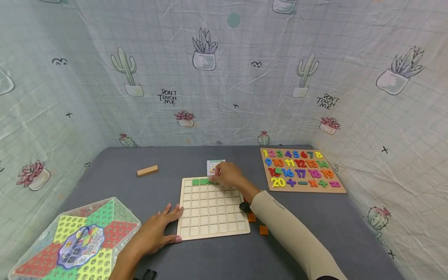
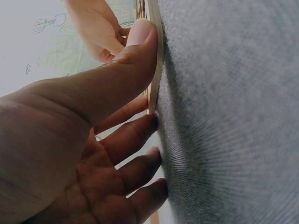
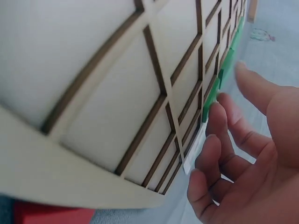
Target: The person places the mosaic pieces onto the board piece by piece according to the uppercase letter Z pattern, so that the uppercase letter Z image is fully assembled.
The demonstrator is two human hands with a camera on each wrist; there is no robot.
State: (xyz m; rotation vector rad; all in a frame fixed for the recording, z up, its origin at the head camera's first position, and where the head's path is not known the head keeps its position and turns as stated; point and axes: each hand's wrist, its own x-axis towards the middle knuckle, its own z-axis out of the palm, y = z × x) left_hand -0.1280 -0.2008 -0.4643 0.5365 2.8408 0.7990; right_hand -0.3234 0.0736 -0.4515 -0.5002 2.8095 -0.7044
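1. Right now I see the right hand (image 1: 226, 174) reached forward across the wooden grid board (image 1: 212, 221), forearm in a beige sleeve (image 1: 294, 233) running back toward five o'clock.
2. My right wrist view shows its fingers (image 3: 219, 116) lightly bent, tips touching a green tile (image 3: 211, 97) at the board's far row; whether they pinch it I cannot tell.
3. Meanwhile the left hand (image 1: 156, 230) lies flat on the grey table (image 1: 332, 221) at the board's seven o'clock corner, fingers straight, thumb (image 2: 135, 44) pressed along the board's edge, gripping nothing.
4. Counting: one grid board at the table's centre, about three green tiles seated along its twelve o'clock row, two orange tiles (image 1: 263, 230) loose at its four o'clock.
5. One small pattern card (image 1: 213, 165) sits just beyond the right hand, one wooden block (image 1: 147, 170) at ten o'clock, one number puzzle (image 1: 301, 169) at two o'clock, one checkers box (image 1: 75, 243) at eight o'clock
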